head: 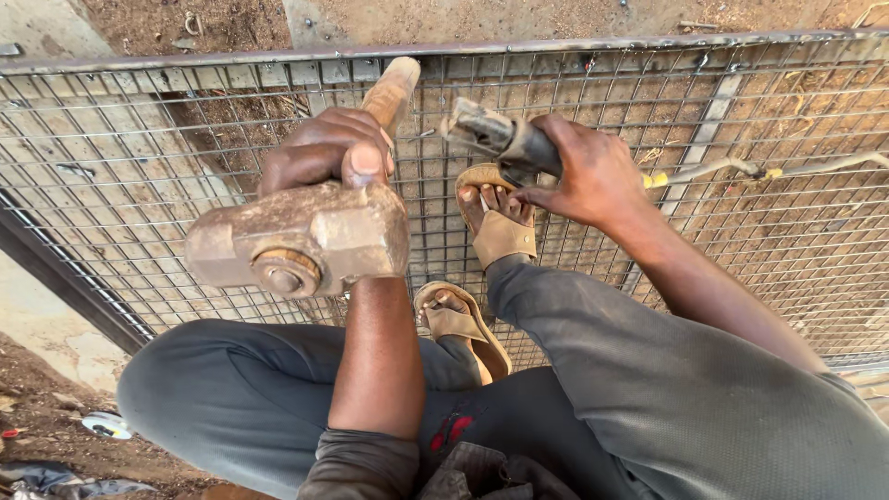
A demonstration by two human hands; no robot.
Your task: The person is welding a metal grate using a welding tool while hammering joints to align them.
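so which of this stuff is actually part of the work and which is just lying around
In use:
- sledgehammer, held by the left hand
- dark metal tool, held by the right hand
- wire mesh panel under the sandalled feet

Lying about:
- white round scrap on the dirt at lower left
- rod with yellow tape across the mesh at right
- rags at bottom left

Dirt ground (185,23), concrete slab (37,324), bright daylight, scattered litter (106,424)
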